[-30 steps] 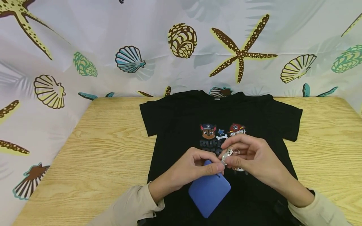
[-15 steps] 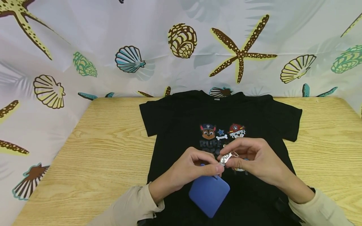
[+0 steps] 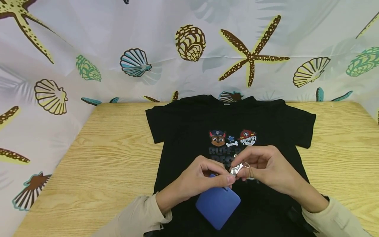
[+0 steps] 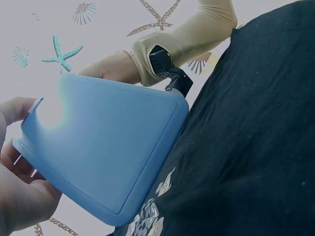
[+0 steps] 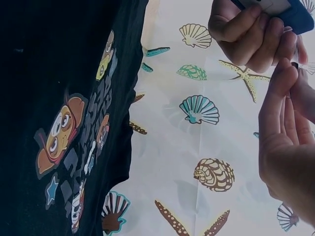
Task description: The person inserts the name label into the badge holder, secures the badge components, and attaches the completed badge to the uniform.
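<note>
In the head view my left hand [image 3: 202, 174] pinches the top end of a blue badge holder [image 3: 218, 207], whose flat face hangs below the fingers. My right hand [image 3: 266, 169] holds a small silver metal clip [image 3: 236, 169] between thumb and fingers, right beside the left fingertips. A thin wire loop sticks out of the clip towards the right thumb. Both hands are over a black T-shirt [image 3: 189, 131] laid flat. The holder's broad blue face [image 4: 108, 142] fills the left wrist view. From the right wrist view the fingers of both hands meet, and the clip is mostly hidden.
The T-shirt has a cartoon dog print [image 3: 217, 138] on its chest. Under it is a wooden table [image 3: 118, 148]. A white curtain [image 3: 165, 26] with shells and starfish stands behind and at the left.
The metal clip has turned and tilted between the right fingers, its wire loop now showing more. The badge holder has shifted slightly. Both hands stay nearly in place.
</note>
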The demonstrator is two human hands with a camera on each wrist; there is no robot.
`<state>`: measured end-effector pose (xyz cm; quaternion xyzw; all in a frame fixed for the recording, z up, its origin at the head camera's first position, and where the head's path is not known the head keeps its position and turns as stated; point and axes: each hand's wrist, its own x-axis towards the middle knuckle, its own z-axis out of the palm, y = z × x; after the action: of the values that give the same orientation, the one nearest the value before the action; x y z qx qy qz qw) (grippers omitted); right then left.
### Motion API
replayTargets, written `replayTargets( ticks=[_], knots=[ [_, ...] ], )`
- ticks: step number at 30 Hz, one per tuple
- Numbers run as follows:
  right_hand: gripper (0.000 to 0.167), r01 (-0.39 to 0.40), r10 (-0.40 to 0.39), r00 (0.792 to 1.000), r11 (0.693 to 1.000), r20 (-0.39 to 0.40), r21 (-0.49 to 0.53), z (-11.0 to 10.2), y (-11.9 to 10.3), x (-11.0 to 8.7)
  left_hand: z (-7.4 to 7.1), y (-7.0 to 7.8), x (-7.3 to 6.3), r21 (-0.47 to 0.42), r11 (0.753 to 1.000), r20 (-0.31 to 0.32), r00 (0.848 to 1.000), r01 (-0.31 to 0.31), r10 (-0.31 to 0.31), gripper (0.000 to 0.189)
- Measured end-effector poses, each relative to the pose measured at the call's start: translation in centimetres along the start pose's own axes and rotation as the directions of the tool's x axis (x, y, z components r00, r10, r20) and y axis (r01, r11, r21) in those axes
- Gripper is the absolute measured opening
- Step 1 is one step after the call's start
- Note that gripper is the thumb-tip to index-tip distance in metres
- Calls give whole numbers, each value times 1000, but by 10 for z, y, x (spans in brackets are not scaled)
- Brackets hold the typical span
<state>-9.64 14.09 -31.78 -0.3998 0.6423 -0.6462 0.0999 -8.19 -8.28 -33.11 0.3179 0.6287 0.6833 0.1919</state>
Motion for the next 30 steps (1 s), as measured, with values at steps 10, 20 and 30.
replayTargets(
  ticks=[10, 20, 30],
  knots=[
    [21, 19, -19, 1000, 1000, -3, 12, 0, 1, 0, 0, 0, 1, 80, 994, 25, 997, -73, 71, 24],
    [21, 18, -18, 1000, 1000, 3, 14, -1, 1, 0, 0, -2, 1, 81, 987, 35, 990, -136, 133, 22],
    [21, -36, 31, 998, 992, -45, -121, -1, -5, 0, -5, -1, 0, -86, 994, 45, 997, -63, 67, 39]
  ],
)
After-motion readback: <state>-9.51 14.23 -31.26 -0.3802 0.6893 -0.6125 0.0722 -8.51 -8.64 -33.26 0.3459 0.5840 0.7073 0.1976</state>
